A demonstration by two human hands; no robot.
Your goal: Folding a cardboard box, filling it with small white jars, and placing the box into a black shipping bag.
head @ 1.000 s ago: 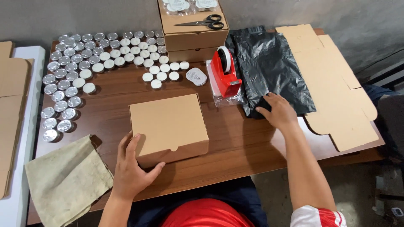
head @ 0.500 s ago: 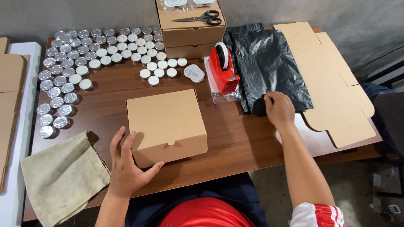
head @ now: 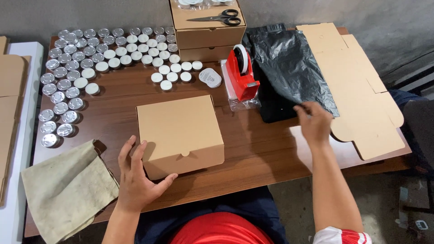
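Left hand lies open, fingers spread against the closed cardboard box at frame centre. Right hand pinches the lifted edge of the black plastic bags, centre right.

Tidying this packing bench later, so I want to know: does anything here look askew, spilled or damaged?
Nothing looks spilled or broken. The closed cardboard box under the left hand sits slightly skewed to the table edge. The right hand lifts a corner of the crumpled black plastic bags.
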